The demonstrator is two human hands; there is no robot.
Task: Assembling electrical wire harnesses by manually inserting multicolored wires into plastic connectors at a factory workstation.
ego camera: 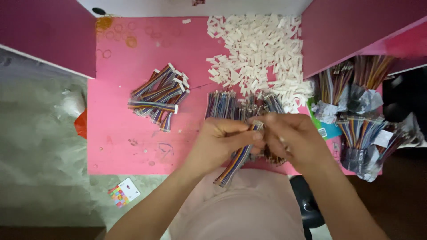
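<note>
My left hand [220,142] pinches a flat multicoloured ribbon cable [235,162] near its upper end; the cable hangs down toward my lap. My right hand [293,138] meets it at the cable's tip, fingers closed on that end, and whatever small piece they hold is hidden. Just beyond my hands lies a row of loose ribbon cables [222,104] on the pink table [120,146]. A big heap of small white plastic connectors [258,49] covers the table's far side.
A pile of cables with white connectors fitted [158,95] lies at left centre. Bundles of cables in plastic wrap [360,133] crowd the right edge. Pink partition walls [347,31] rise on both sides. Rubber bands [106,24] lie far left.
</note>
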